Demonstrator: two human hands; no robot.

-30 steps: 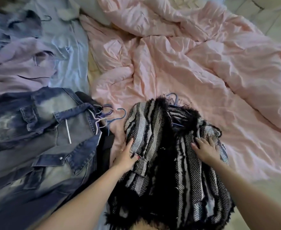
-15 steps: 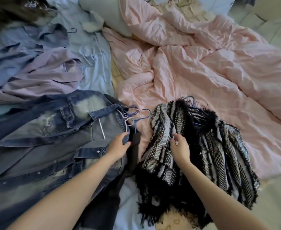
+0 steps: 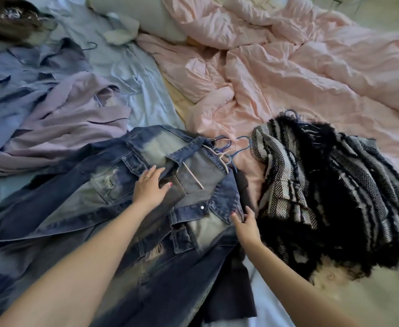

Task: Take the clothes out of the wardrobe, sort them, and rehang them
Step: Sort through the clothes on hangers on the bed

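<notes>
Fingers (image 3: 156, 175) of our left hand (image 3: 150, 188) lie spread and flat on the chest of the denim jacket (image 3: 113, 199), palm down, pressing the cloth rather than gripping it; a ring shows on one finger. Our right hand (image 3: 246, 226) reaches the jacket's near edge just below its collar, fingers loosely extended and touching the denim; we cannot tell whether they pinch the fabric. The jacket lies face up on the bed, collar open, with a bunch of thin hangers (image 3: 226, 151) poking out at its neck. A dark garment (image 3: 231, 291) shows under its right side. Just beside our right hand sits the black-and-white striped woven garment (image 3: 316, 185), heaped with fringed black edges, a blue hanger hook at its top. Beyond the jacket lie a lilac garment (image 3: 71, 128) and a blue shirt (image 3: 23, 74) on the pale blue sheet (image 3: 141, 90). A rumpled pink duvet (image 3: 300, 74) covers the far right of the bed.
</notes>
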